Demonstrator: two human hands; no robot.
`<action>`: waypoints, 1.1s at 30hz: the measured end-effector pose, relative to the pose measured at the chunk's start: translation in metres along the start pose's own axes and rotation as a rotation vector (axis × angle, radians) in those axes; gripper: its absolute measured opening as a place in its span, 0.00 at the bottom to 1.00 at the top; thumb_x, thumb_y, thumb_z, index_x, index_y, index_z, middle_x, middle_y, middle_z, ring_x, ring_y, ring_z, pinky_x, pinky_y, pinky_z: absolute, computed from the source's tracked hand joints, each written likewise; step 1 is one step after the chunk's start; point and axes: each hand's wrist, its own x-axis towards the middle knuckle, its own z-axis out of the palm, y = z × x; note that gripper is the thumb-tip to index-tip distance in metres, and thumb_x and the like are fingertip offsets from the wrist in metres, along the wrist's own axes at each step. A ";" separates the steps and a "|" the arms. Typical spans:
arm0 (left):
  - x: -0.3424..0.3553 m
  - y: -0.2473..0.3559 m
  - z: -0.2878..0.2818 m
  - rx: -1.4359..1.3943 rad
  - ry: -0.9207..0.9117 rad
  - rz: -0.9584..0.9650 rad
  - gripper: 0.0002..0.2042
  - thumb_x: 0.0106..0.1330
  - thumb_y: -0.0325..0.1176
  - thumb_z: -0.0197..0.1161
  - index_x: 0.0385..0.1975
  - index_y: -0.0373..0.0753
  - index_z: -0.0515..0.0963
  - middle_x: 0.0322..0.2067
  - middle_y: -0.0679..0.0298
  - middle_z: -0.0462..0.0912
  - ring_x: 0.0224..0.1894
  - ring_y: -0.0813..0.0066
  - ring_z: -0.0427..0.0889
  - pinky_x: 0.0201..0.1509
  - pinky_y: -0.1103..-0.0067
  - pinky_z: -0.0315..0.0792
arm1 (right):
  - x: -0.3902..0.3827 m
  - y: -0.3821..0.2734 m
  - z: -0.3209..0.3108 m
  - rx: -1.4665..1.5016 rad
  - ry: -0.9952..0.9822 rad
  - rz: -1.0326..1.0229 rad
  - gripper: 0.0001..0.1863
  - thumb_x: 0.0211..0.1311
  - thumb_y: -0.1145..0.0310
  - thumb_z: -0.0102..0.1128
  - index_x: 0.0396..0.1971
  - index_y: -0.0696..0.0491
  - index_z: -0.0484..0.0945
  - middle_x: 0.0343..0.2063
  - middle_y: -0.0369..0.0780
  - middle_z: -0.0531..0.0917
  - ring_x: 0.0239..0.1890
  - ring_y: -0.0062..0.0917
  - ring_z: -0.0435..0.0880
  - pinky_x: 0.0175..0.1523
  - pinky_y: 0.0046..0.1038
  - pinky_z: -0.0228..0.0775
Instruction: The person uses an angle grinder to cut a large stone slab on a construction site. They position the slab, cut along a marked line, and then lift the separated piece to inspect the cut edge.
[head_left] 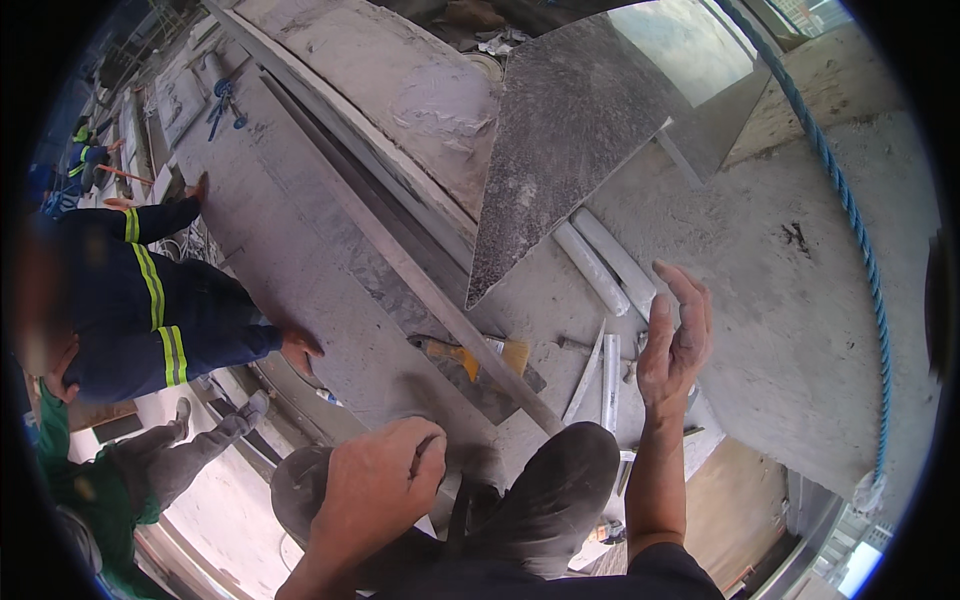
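Note:
My left hand is curled into a loose fist above my left knee, with nothing showing in it. My right hand is raised to the right of my right knee, palm turned inward and fingers apart, holding nothing. Beyond it, two pale wrapped rolls lie on the grey surface. Nearer, between my hands, are thin light strips and a wide paintbrush with yellowish bristles. A dark speckled slab with a shiny face stands tilted past the rolls.
A blue rope hangs down the right side. A long board runs diagonally at left; a co-worker's hand touches its edge, with a dark reflective-striped sleeve. Another person in green is lower left. Blue clamp-like tools lie farther off.

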 end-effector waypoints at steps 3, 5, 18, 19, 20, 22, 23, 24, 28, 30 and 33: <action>0.013 -0.008 -0.022 -0.114 -0.042 -0.085 0.10 0.71 0.32 0.66 0.45 0.34 0.86 0.39 0.49 0.90 0.41 0.48 0.91 0.47 0.64 0.81 | 0.023 -0.029 0.005 0.015 -0.149 -0.298 0.23 0.80 0.58 0.49 0.62 0.55 0.84 0.61 0.46 0.86 0.67 0.44 0.82 0.80 0.47 0.57; 0.019 -0.021 -0.018 -0.079 0.081 0.026 0.10 0.71 0.32 0.67 0.46 0.33 0.86 0.39 0.49 0.90 0.36 0.50 0.90 0.42 0.65 0.81 | 0.034 -0.044 0.015 -0.026 -0.323 -0.434 0.26 0.80 0.59 0.47 0.66 0.54 0.83 0.66 0.44 0.84 0.72 0.40 0.78 0.84 0.49 0.49; 0.033 -0.022 -0.017 -0.080 0.278 0.185 0.12 0.72 0.31 0.66 0.48 0.30 0.85 0.35 0.50 0.90 0.34 0.62 0.91 0.42 0.72 0.81 | 0.176 -0.009 0.084 -0.387 -0.396 -0.515 0.30 0.82 0.60 0.36 0.77 0.57 0.68 0.79 0.45 0.68 0.83 0.39 0.59 0.87 0.47 0.44; 0.034 -0.026 -0.018 -0.111 0.286 0.172 0.12 0.74 0.32 0.66 0.48 0.30 0.85 0.35 0.51 0.90 0.34 0.64 0.90 0.42 0.73 0.81 | 0.155 -0.020 0.082 -0.366 -0.389 -0.522 0.30 0.82 0.61 0.37 0.77 0.57 0.68 0.79 0.46 0.68 0.84 0.39 0.59 0.88 0.47 0.44; 0.034 -0.030 -0.020 -0.137 0.297 0.153 0.13 0.75 0.33 0.65 0.49 0.29 0.85 0.35 0.52 0.90 0.34 0.66 0.90 0.42 0.73 0.80 | 0.130 -0.033 0.077 -0.336 -0.384 -0.530 0.30 0.81 0.61 0.38 0.77 0.58 0.68 0.79 0.47 0.68 0.84 0.39 0.59 0.88 0.47 0.44; 0.041 -0.031 -0.022 -0.216 0.290 0.114 0.14 0.79 0.36 0.63 0.49 0.29 0.85 0.36 0.54 0.90 0.34 0.70 0.89 0.43 0.75 0.80 | 0.073 -0.064 0.043 -0.181 -0.529 -0.540 0.30 0.76 0.62 0.46 0.73 0.59 0.72 0.77 0.48 0.70 0.83 0.38 0.61 0.88 0.48 0.43; 0.048 -0.030 -0.018 -0.280 0.256 0.096 0.16 0.80 0.38 0.61 0.50 0.29 0.85 0.37 0.55 0.90 0.34 0.71 0.89 0.43 0.75 0.80 | 0.040 -0.077 0.017 -0.073 -0.623 -0.517 0.29 0.75 0.62 0.49 0.71 0.59 0.75 0.75 0.48 0.73 0.82 0.38 0.64 0.88 0.49 0.42; 0.055 -0.025 -0.017 -0.341 0.225 0.081 0.17 0.82 0.40 0.59 0.51 0.29 0.85 0.38 0.55 0.90 0.34 0.72 0.89 0.44 0.76 0.80 | 0.011 -0.085 -0.005 0.002 -0.718 -0.491 0.26 0.74 0.63 0.50 0.66 0.59 0.79 0.72 0.48 0.77 0.80 0.39 0.67 0.87 0.50 0.45; 0.081 0.008 -0.007 -0.400 0.274 0.136 0.21 0.84 0.43 0.54 0.53 0.29 0.85 0.38 0.54 0.91 0.31 0.69 0.88 0.41 0.72 0.80 | -0.083 -0.077 -0.055 0.168 -0.581 -0.071 0.19 0.78 0.65 0.50 0.51 0.60 0.88 0.58 0.49 0.88 0.66 0.43 0.83 0.73 0.44 0.70; 0.092 0.018 -0.006 -0.402 0.263 0.114 0.23 0.84 0.45 0.53 0.53 0.28 0.84 0.38 0.53 0.91 0.31 0.69 0.89 0.42 0.71 0.80 | -0.124 -0.051 -0.069 0.152 -0.416 0.267 0.21 0.83 0.65 0.47 0.51 0.63 0.87 0.53 0.53 0.89 0.57 0.45 0.88 0.62 0.39 0.78; 0.107 0.033 -0.002 -0.364 0.201 0.068 0.23 0.82 0.44 0.54 0.53 0.27 0.84 0.38 0.52 0.92 0.30 0.70 0.89 0.42 0.71 0.80 | -0.174 -0.008 -0.099 -0.002 -0.274 0.533 0.25 0.86 0.59 0.46 0.46 0.63 0.88 0.40 0.57 0.90 0.43 0.47 0.92 0.52 0.41 0.81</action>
